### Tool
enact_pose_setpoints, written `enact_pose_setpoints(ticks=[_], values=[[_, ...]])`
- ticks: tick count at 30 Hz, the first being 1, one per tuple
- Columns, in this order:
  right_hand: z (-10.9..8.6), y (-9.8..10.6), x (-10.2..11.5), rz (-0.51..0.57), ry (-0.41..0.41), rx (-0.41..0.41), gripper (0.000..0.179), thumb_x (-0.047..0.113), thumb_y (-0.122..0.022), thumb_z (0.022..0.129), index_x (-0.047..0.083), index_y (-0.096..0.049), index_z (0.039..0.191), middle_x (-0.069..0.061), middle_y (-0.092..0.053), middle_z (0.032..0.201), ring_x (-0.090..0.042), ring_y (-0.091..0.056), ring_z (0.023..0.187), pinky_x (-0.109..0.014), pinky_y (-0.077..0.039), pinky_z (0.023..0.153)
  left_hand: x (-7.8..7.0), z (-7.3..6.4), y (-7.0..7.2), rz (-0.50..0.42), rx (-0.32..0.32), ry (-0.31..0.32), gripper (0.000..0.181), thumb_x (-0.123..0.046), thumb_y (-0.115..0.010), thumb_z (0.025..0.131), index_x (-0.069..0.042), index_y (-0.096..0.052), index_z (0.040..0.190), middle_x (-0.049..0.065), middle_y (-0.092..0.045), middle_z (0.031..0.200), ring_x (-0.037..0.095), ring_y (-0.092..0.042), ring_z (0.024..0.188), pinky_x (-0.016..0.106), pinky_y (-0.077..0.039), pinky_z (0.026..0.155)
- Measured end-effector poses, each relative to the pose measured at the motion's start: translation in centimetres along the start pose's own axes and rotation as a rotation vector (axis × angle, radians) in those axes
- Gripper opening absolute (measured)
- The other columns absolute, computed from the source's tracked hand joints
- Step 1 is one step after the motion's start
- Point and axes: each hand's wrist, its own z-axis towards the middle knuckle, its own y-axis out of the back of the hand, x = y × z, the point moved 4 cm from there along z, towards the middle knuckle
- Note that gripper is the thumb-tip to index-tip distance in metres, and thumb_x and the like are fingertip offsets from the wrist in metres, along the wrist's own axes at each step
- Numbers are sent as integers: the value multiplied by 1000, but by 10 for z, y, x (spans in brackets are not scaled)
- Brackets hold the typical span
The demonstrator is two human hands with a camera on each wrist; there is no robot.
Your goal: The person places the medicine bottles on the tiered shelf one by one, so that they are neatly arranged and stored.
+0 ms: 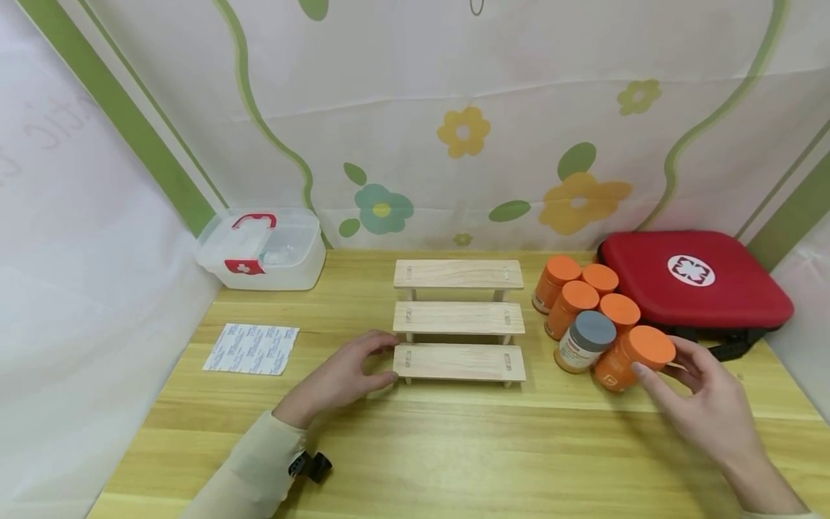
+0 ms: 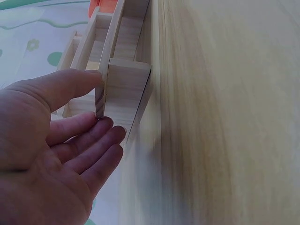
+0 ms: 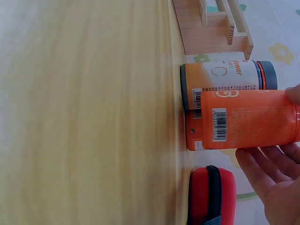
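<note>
A three-step wooden display rack (image 1: 459, 360) stands at mid-table. My left hand (image 1: 337, 378) pinches the left end of its lowest step, thumb above and index finger below, as the left wrist view shows. In my right hand (image 1: 710, 407) is an orange bottle (image 3: 253, 119) with an orange lid, gripped near the lid between thumb and fingers. It tilts slightly in the head view, its base a little off the table. Beside it stands a bottle with a grey lid and white label (image 1: 579, 352). Several more orange bottles (image 1: 563, 310) cluster behind, partly hiding one another.
A red first-aid case (image 1: 733, 288) with a black strap lies at the right, close to the bottles. At the back left sits a clear plastic medicine box (image 1: 295, 263) with a red handle. A white printed packet (image 1: 251, 349) lies flat before it. A patterned curtain (image 1: 415, 86) closes off the back.
</note>
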Motion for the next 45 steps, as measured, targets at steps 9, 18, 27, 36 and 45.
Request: enact_pose_setpoints(ticks=[9, 18, 27, 36, 45], values=[[-2, 7, 9, 11, 51, -81, 62, -5, -85, 87, 11, -58, 141, 29, -59, 125, 18, -59, 107, 4, -47, 89, 0, -1, -1, -7, -2, 0, 53, -22, -79, 100, -9, -62, 148, 7, -63, 151, 31, -60, 140, 55, -50, 120], [-5, 11, 30, 140, 190, -178, 70, -29, -76, 75, -1, -60, 137, 12, -69, 125, 1, -67, 107, -2, -51, 97, 1, -2, -1, -18, 1, 8, 53, -23, -78, 100, -9, -61, 149, 7, -62, 154, 32, -58, 144, 57, -48, 122], [1, 18, 49, 275, 434, -202, 59, -26, -72, 78, -26, -52, 133, 0, -67, 129, -6, -68, 106, -7, -54, 97, 1, -2, 0, -24, -5, 18, 55, -22, -79, 100, -8, -61, 150, 8, -60, 156, 33, -54, 149, 58, -44, 125], [11, 16, 69, 347, 548, -206, 52, -15, -76, 83, -31, -52, 126, -2, -71, 126, -8, -69, 106, -8, -56, 96, 1, -1, 0, -34, -13, 23, 56, -22, -79, 100, -8, -61, 150, 7, -61, 155, 33, -55, 148, 58, -45, 124], [20, 7, 86, 447, 598, -169, 53, -14, -79, 82, -31, -52, 125, -6, -73, 126, -11, -71, 109, -11, -57, 99, 1, 0, -1, -32, -12, 26, 54, -22, -80, 100, -10, -62, 149, 6, -61, 155, 32, -55, 147, 57, -46, 124]])
